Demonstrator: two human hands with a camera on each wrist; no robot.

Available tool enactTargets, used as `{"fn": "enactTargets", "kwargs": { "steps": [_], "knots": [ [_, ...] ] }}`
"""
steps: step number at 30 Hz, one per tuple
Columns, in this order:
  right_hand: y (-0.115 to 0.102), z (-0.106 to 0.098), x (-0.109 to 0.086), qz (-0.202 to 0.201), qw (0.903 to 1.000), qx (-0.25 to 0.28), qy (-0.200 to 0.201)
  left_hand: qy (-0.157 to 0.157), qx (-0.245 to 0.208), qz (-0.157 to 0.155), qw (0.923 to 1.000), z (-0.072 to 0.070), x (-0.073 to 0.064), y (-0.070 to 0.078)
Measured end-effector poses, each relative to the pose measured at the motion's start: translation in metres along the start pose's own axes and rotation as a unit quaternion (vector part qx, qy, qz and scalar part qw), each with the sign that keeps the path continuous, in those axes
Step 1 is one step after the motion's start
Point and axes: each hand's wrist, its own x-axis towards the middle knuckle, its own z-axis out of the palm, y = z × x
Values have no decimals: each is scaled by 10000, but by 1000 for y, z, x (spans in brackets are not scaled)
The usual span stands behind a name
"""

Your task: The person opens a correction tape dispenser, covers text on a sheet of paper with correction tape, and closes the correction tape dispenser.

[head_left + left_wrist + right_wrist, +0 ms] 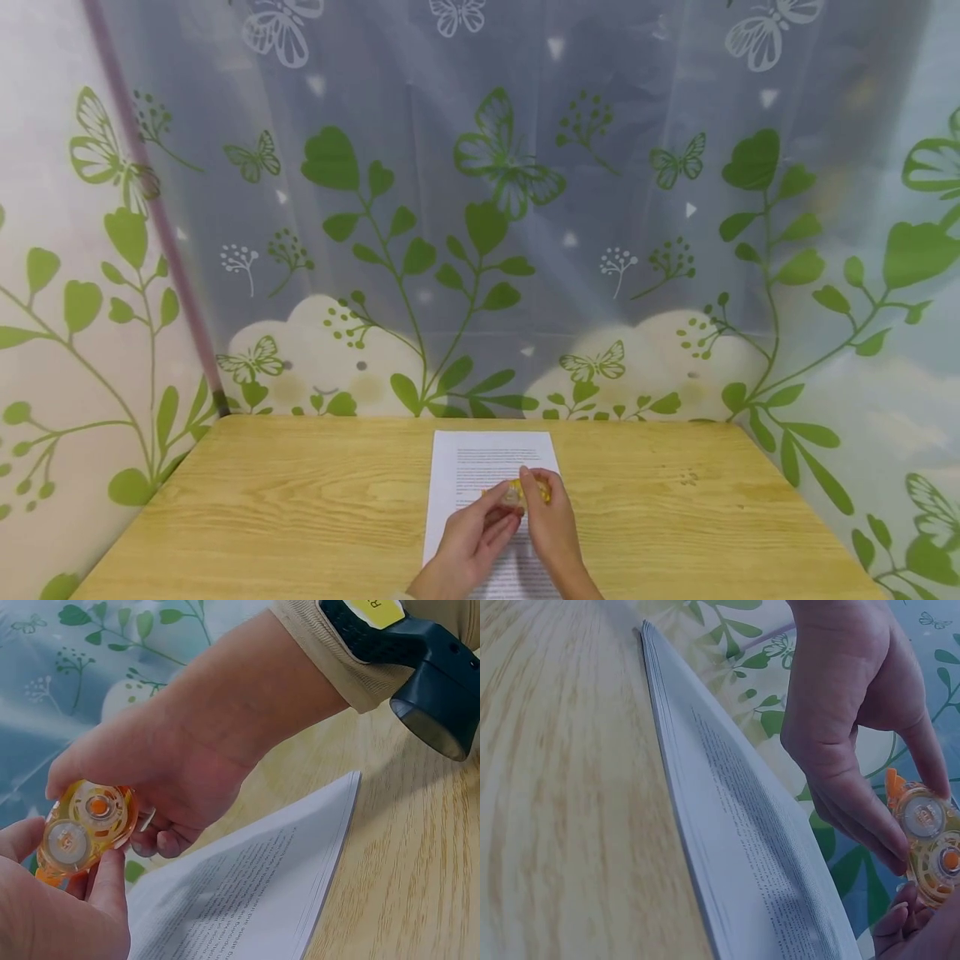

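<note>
Both hands hold a clear orange correction tape (514,493) above a stack of printed paper (447,458). In the left wrist view, the round wheels of the correction tape (69,844) show through its case. My left hand (467,546) pinches the end with the orange tip between thumb and fingers. At the other end, my right hand (557,527) grips the case, its thumb along the edge and its other fingers curled below. The right wrist view shows the left thumb and forefinger on either side of the correction tape (924,815).
The stack lies on a light wooden table (300,500), its long side running away from me. Behind the table hangs a curtain (420,108) with green leaves and butterflies. A dark wrist camera (435,697) sits on the right forearm near the beige sleeve (322,660).
</note>
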Motion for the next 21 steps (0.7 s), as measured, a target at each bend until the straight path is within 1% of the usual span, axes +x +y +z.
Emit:
{"fn": "enactTargets", "kwargs": {
  "steps": [3,7,12,14,18,20,21],
  "knots": [
    [1,0,0,-74,10000,23,-3,39,28,-25,10000,0,0,0],
    [0,-1,0,-134,9998,108,26,67,112,40,9999,1,0,-1],
    [-1,-2,3,-205,9993,323,-21,138,328,171,9992,-1,-1,5],
    [-2,-3,5,-243,9991,356,-43,251,431,338,9982,-3,-1,10],
    [-5,-6,8,-202,9993,296,-50,568,518,816,9937,-10,2,22],
    [-6,-7,9,-138,9995,274,-67,658,553,1015,9911,-15,4,27],
    [-7,-8,9,-118,9995,288,-73,672,642,1105,9895,-18,5,30]
  ]
}}
